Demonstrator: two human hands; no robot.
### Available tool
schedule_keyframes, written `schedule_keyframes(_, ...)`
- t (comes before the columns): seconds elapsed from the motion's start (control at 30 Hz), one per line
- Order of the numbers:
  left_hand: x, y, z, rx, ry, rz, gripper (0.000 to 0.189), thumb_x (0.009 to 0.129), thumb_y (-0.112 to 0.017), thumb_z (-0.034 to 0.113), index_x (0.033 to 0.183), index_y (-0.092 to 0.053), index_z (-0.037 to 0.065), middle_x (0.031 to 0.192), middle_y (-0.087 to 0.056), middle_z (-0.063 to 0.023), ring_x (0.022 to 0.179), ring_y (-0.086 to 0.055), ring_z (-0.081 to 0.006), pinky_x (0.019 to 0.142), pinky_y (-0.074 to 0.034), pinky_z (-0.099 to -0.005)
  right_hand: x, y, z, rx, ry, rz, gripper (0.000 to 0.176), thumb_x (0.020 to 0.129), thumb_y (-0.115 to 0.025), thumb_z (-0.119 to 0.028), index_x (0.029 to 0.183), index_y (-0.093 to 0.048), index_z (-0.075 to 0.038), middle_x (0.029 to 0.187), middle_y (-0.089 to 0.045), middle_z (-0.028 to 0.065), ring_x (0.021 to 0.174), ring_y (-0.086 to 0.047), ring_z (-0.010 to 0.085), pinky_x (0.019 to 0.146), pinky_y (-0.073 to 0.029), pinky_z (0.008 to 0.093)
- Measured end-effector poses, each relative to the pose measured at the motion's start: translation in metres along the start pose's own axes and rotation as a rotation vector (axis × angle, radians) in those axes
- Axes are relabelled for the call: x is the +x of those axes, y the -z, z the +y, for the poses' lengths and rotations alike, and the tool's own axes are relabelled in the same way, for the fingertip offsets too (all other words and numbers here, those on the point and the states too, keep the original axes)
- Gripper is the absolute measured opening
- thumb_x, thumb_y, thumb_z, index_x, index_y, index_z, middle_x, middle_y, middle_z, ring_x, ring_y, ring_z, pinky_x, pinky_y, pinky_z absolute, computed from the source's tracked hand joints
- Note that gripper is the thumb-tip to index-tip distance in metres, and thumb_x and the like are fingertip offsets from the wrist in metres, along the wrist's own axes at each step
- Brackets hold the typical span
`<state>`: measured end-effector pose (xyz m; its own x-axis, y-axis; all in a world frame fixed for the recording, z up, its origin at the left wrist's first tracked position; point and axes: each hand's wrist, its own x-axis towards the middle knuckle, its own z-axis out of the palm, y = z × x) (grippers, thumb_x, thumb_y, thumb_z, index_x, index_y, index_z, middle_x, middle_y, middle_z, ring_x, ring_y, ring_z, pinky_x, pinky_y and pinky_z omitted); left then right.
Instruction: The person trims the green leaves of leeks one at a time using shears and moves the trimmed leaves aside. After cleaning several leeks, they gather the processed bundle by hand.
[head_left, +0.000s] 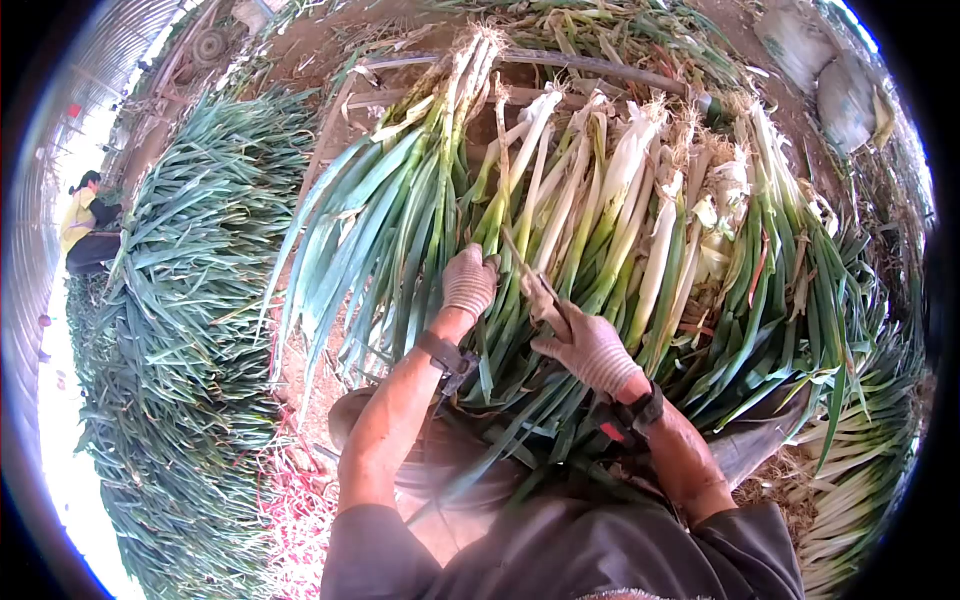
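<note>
My left hand [470, 282], in a striped glove, is closed around the lower part of a long green onion [495, 215]. My right hand [592, 352], gloved too, grips a knife-like tool [540, 298]. Its narrow end points up and left, close to the stalk by my left hand. A row of green onions [640, 200] with pale stems and roots lies across the rack in front of me. Left of my hands is a bundle [400, 200] with blue-green leaves hanging down. Leaves cover part of my lap below both hands.
A tall heap of green onions [190, 300] fills the left side. A person [88, 222] sits beyond it. A metal bar [600, 65] runs behind the row. More pale stalks [850, 500] lie low right, and red-and-white strips [300, 515] cover the ground low left.
</note>
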<state>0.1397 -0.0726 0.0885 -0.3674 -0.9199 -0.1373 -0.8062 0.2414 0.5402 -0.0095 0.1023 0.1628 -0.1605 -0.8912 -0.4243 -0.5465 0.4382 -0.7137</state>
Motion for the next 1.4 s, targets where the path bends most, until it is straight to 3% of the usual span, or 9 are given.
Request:
schedule_keyframes(0.4,0.003,-0.005,-0.005,-0.058,-0.017,0.013,0.030,0.088,-0.067,0.028,0.092,-0.067,-0.002,0.088,-0.067,-0.0309,0.088,-0.066,-0.0483,0.080,-0.053,-0.0540,0.092,0.012,0.002,-0.108,0.051,0.184,0.056,0.082,-0.075,-0.050,0.105,-0.062,-0.001,0.089,-0.069,0.0253,0.087,-0.068,0.0420,0.078,-0.053,0.0486)
schedule_keyframes(1.0,0.003,-0.008,0.000,0.026,0.021,-0.046,0.031,0.092,-0.065,0.030,0.102,-0.062,0.001,0.087,-0.069,-0.0270,0.089,-0.067,-0.0464,0.080,-0.053,-0.0533,0.199,0.048,-0.016,-0.182,0.158,0.174,0.057,0.084,-0.073,-0.049,0.109,-0.068,0.001,0.093,-0.070,0.0236,0.086,-0.069,0.0377,0.080,-0.054,0.0434)
schedule_keyframes(1.03,0.001,-0.008,0.003,0.043,-0.023,-0.049,0.030,0.093,-0.064,0.030,0.102,-0.062,0.002,0.086,-0.070,-0.0261,0.087,-0.068,-0.0458,0.078,-0.054,-0.0529,0.201,0.049,-0.015,-0.187,0.165,0.150,0.058,0.083,-0.074,-0.050,0.110,-0.068,0.001,0.092,-0.070,0.0232,0.084,-0.070,0.0366,0.080,-0.054,0.0426)
schedule_keyframes(1.1,-0.003,-0.009,0.009,0.075,-0.104,-0.055,0.027,0.094,-0.063,0.029,0.103,-0.062,0.003,0.085,-0.070,-0.0243,0.083,-0.069,-0.0447,0.075,-0.055,-0.0521,0.188,0.059,-0.017,0.141,0.021,0.069,0.049,0.087,-0.075,-0.043,0.104,-0.068,0.003,0.082,-0.069,0.0130,0.072,-0.066,0.0209,0.073,-0.054,0.0386)
schedule_keyframes(1.13,-0.005,-0.014,0.018,0.180,-0.048,-0.151,0.023,0.095,-0.062,0.028,0.101,-0.063,0.006,0.082,-0.071,-0.0204,0.078,-0.071,-0.0408,0.069,-0.057,-0.0507,0.186,0.058,-0.007,0.234,0.008,0.152,0.045,0.089,-0.073,-0.041,0.103,-0.069,0.002,0.081,-0.068,0.0111,0.071,-0.065,0.0192,0.072,-0.055,0.0377)
schedule_keyframes(1.17,-0.010,-0.041,0.006,-0.007,-0.115,-0.162,0.023,0.096,-0.061,0.031,0.100,-0.063,0.008,0.082,-0.072,-0.0167,0.073,-0.072,-0.0378,0.066,-0.058,-0.0492,0.184,0.061,0.003,0.328,-0.004,0.241,0.042,0.092,-0.072,-0.039,0.101,-0.069,0.001,0.080,-0.067,0.0091,0.070,-0.063,0.0175,0.071,-0.055,0.0367)
schedule_keyframes(1.23,-0.037,-0.038,0.044,0.284,-0.295,-0.208,0.029,0.096,-0.062,0.036,0.104,-0.065,0.008,0.085,-0.072,-0.0177,0.078,-0.073,-0.0362,0.068,-0.059,-0.0481,0.155,0.075,-0.005,0.153,-0.006,0.350,0.041,0.092,-0.073,-0.038,0.108,-0.067,0.000,0.086,-0.070,0.0125,0.072,-0.065,0.0187,0.073,-0.055,0.0352)
schedule_keyframes(1.33,-0.041,0.009,0.077,0.395,-0.443,-0.394,0.037,0.094,-0.063,0.041,0.109,-0.065,0.007,0.091,-0.072,-0.0196,0.086,-0.073,-0.0344,0.070,-0.059,-0.0463,0.116,0.062,-0.021,0.157,0.077,0.138,0.049,0.087,-0.078,-0.039,0.111,-0.065,0.001,0.087,-0.071,0.0151,0.075,-0.066,0.0223,0.075,-0.054,0.0367)
schedule_keyframes(1.4,-0.017,0.042,0.075,0.305,-0.170,-0.272,0.041,0.088,-0.069,0.040,0.113,-0.065,0.007,0.097,-0.070,-0.0197,0.090,-0.072,-0.0322,0.072,-0.059,-0.0462,0.107,0.043,-0.011,0.133,0.231,0.114,0.042,0.090,-0.076,-0.028,0.116,-0.062,0.002,0.090,-0.068,0.0107,0.082,-0.063,0.0171,0.079,-0.054,0.0321)
